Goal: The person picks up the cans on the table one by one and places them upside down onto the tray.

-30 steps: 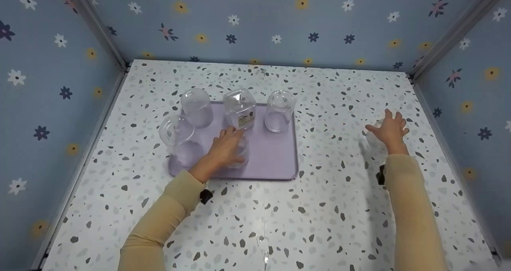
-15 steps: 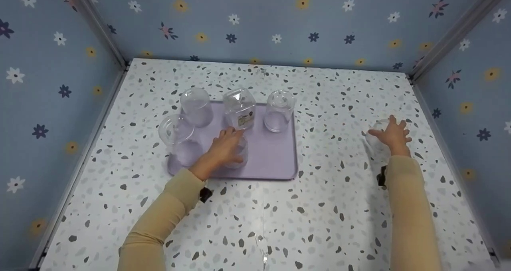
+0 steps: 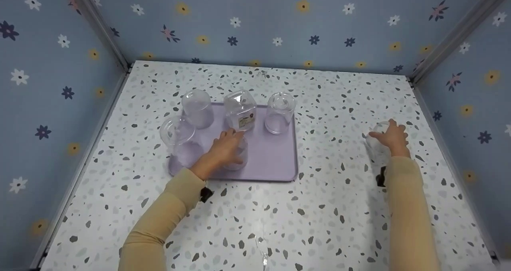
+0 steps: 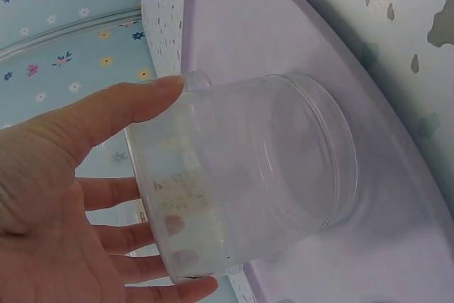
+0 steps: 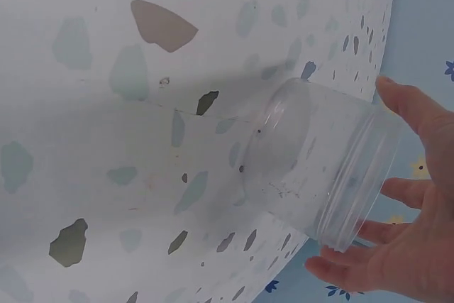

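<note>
My left hand (image 3: pixel 225 149) grips a clear plastic jar (image 4: pixel 234 175) by its upper end, thumb on one side and fingers on the other. That jar stands mouth down on the lilac tray (image 3: pixel 271 163). Far to the right, my right hand (image 3: pixel 393 137) holds a second clear jar (image 5: pixel 305 161) around its rim, with the jar's base on the speckled table. Its thumb lies at one side of the rim and its fingers at the other. In the head view both jars are partly hidden by the hands.
Several clear containers stand on the tray: a square jar (image 3: pixel 240 107) with a small label, a round jar (image 3: pixel 280 113) at the back right, another round jar (image 3: pixel 197 109) at the back left, and a wide-rimmed one (image 3: pixel 177 133) at the left. Flowered blue panels (image 3: pixel 255 23) enclose the table.
My right hand has moved slightly toward me, and its spread fingers have drawn in around the jar's rim. My left hand stays on its jar almost without moving.
</note>
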Motion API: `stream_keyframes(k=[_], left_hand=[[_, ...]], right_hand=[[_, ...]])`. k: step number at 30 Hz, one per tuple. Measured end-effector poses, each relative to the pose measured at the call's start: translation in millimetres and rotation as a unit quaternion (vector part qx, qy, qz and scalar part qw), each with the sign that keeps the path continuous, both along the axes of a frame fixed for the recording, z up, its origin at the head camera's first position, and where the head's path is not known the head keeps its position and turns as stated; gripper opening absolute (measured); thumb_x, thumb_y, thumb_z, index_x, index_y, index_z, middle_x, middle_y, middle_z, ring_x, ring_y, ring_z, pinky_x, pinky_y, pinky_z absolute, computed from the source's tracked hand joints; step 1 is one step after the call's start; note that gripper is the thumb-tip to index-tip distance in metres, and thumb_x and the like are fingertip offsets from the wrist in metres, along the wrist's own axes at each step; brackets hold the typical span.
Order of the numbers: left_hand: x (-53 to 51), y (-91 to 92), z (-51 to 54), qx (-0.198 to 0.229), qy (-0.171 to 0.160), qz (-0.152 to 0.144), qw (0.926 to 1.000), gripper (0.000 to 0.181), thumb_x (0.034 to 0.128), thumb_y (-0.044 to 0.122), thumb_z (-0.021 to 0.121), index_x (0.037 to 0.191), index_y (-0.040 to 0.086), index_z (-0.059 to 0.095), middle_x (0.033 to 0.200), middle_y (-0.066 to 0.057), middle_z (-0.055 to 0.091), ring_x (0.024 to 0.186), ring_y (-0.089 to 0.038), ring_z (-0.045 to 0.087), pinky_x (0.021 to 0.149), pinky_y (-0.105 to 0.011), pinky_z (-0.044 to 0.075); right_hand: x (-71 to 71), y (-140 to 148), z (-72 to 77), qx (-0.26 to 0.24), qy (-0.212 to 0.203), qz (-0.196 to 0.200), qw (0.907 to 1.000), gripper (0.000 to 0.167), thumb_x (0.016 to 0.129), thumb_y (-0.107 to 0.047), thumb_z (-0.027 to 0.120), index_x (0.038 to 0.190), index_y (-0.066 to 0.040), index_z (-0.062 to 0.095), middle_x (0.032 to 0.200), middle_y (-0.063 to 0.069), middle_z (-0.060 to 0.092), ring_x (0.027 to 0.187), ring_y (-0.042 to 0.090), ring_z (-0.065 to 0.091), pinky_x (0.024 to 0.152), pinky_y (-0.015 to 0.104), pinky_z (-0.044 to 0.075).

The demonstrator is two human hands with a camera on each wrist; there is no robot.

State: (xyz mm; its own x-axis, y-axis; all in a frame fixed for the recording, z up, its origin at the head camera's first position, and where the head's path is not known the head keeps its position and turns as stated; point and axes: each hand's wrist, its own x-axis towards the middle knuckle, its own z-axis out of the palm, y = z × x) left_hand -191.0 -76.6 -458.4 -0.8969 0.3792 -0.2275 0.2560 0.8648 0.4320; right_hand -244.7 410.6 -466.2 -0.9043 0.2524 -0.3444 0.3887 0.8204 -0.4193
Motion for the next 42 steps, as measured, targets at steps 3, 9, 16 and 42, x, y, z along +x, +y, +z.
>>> stream_keyframes(k=[3,9,16,42], left_hand=[[-0.1,-0.2,0.2,-0.001,-0.002,-0.001,1.0000,0.087,0.0635,0.019,0.078,0.135,0.004,0.032,0.131,-0.025,0.031,0.114,-0.040,0.032,0.085,-0.053,0.035],[-0.5,0.3,-0.6,-0.001,-0.005,0.000,1.0000,0.091,0.0614,0.020,0.080,0.137,0.005,0.031,0.130,-0.023,0.033,0.113,-0.038,0.034,0.085,-0.052,0.035],[-0.3,-0.2,0.9,-0.004,0.000,0.002,1.0000,0.095,0.0598,0.027,0.081,0.136,0.004,0.030,0.129,-0.022,0.034,0.112,-0.038,0.035,0.085,-0.050,0.037],[5.1,-5.1,13.4,0.063,0.073,0.041,0.9945,0.089,0.0747,0.046,0.064,0.134,-0.009,0.026,0.134,-0.028,0.028,0.120,-0.039,0.031,0.099,-0.045,0.027]], right_hand=[[0.1,1,-1.7,0.005,0.010,0.006,0.9999,0.095,0.082,-0.042,0.058,0.138,0.007,0.000,0.133,0.040,0.002,0.119,0.056,0.008,0.093,0.064,0.015],[2.3,1,-2.2,0.014,0.025,0.005,0.9996,0.089,0.082,-0.037,0.059,0.136,0.011,0.008,0.130,0.042,0.008,0.118,0.056,0.012,0.093,0.062,0.020],[4.2,2,-2.2,0.022,0.051,0.010,0.9984,0.087,0.081,-0.038,0.061,0.135,0.011,0.013,0.128,0.043,0.012,0.116,0.057,0.016,0.092,0.062,0.021],[16.9,-19,1.7,-0.034,0.171,0.039,0.9840,0.086,0.080,-0.047,0.058,0.135,0.008,0.021,0.126,0.035,0.028,0.116,0.046,0.030,0.094,0.055,0.025]])
